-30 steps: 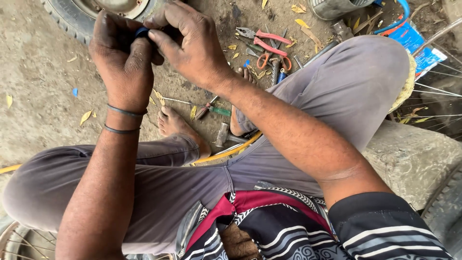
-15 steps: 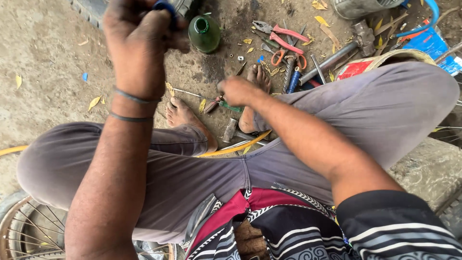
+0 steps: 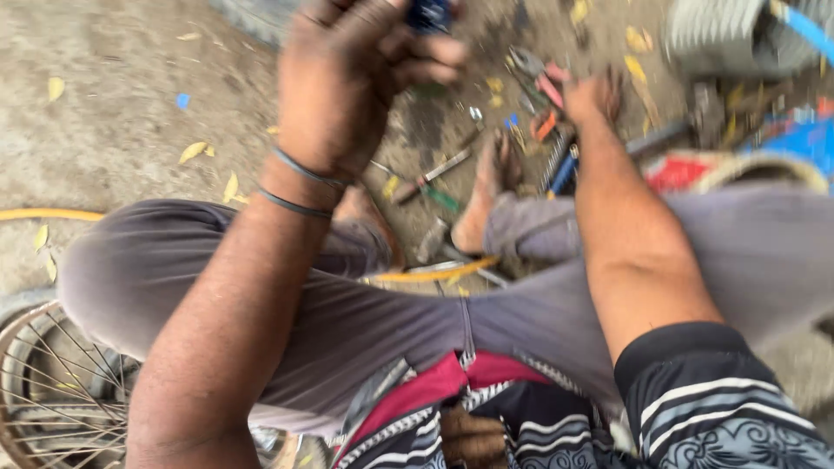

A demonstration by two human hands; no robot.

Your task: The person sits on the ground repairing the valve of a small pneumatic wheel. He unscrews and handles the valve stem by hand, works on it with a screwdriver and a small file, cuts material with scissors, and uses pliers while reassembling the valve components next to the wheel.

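Hidden: the small dark blue object (image 3: 430,15) is cut off by the top edge of the view, so its shape and long axis cannot be told.
Blur: the whole right side is smeared, and the tools on the ground are hard to tell apart.
Left hand (image 3: 360,82): raised near the top edge, fingers curled together around the blue object.
Right hand (image 3: 593,94): stretched down to the ground among the red-handled pliers (image 3: 537,74); whether its fingers are apart or closed on anything cannot be told.
Wrist: two thin bands (image 3: 300,184) on the left arm.
Ground: bare foot (image 3: 486,195), yellow hose (image 3: 48,214), spoked wheel (image 3: 61,391) at lower left.
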